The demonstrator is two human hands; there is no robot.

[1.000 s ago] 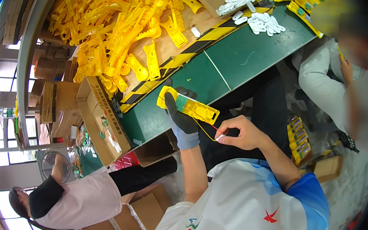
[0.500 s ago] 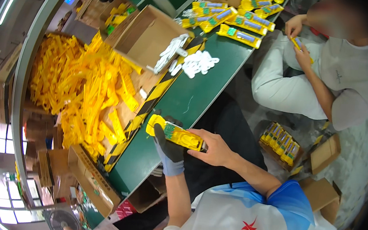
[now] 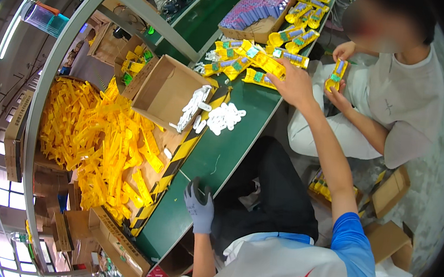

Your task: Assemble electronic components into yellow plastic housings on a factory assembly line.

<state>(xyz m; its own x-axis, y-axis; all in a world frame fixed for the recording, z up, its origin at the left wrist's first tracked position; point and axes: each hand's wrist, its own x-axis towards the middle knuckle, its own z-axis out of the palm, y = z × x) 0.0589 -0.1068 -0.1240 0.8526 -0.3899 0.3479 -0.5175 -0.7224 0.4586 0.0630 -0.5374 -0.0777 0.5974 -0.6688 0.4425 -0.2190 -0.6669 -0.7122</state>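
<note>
My right hand [image 3: 293, 85] reaches far out over the green bench with its fingers closed on the near end of a yellow plastic housing [image 3: 266, 61]. That housing lies across a pile of similar yellow housings [image 3: 295, 39], several of them showing a green circuit board and a purple cylindrical cell. Its underside and part of my grip are hidden. My left hand [image 3: 200, 207], in a grey glove with dark fingertips, is at the bench's near edge. It holds nothing, and its thumb and fingers are apart.
A big heap of yellow plastic parts [image 3: 93, 142] fills the left side behind a black-and-yellow striped edge [image 3: 168, 173]. White pieces [image 3: 226, 118] lie beside an open carton [image 3: 165, 87]. Purple cells fill a box [image 3: 264, 36] at the back. A co-worker [image 3: 397, 96] sits at right, holding a yellow housing.
My right hand has carried the yellow housing from in front of me up to the far pile. My left hand has let go of it and moved slightly down. The view has shifted.
</note>
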